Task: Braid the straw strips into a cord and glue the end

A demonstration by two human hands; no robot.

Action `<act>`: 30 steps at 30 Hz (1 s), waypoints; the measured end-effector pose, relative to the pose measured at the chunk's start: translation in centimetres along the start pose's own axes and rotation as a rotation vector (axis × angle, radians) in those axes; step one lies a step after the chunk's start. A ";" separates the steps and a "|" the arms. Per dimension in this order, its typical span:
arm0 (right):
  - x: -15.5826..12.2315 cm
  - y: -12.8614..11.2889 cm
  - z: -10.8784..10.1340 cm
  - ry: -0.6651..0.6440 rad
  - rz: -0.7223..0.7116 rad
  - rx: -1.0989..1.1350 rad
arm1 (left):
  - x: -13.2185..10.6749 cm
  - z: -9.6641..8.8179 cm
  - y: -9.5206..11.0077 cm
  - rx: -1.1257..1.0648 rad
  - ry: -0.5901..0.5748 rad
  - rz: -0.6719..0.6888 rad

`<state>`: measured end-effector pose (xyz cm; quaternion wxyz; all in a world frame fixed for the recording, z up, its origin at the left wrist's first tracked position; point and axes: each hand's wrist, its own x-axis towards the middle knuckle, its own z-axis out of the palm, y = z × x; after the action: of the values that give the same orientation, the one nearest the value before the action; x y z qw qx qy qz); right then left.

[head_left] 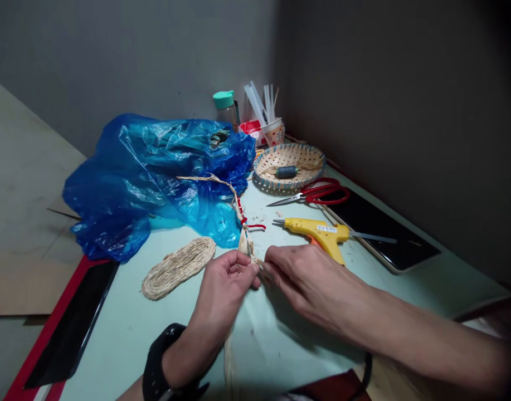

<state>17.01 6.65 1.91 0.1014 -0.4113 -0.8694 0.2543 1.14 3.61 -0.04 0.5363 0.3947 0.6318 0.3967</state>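
Note:
My left hand [225,287], a black watch on its wrist, is closed in a pinch on a pale dried-husk strand [243,240] at the table's middle. Close beside it, my right hand [307,273] pinches the same strand's lower part; the fingers hide exactly how it is held. Further up, a red fuzzy cord [255,226] is wound around the strand, one short end sticking out to the right. The strand's thin tip bends left over the blue bag. An oval braided straw piece [178,268] lies flat left of my hands.
A yellow glue gun [317,228] and red-handled scissors [322,192] lie to the right. Behind them stands a woven basket [263,181] holding a dark thread spool [287,171]. A blue plastic bag [155,161], a cup of glue sticks [273,133] and a green-lidded jar [224,103] are at the back.

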 end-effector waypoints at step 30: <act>2.1 0.5 0.7 -0.145 -0.026 0.604 | -1.3 -1.1 0.1 -0.235 -0.099 0.038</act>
<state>15.74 8.27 0.94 0.1600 -0.3321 -0.7646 0.5286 0.19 2.39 0.61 0.6017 0.3602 0.5461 0.4582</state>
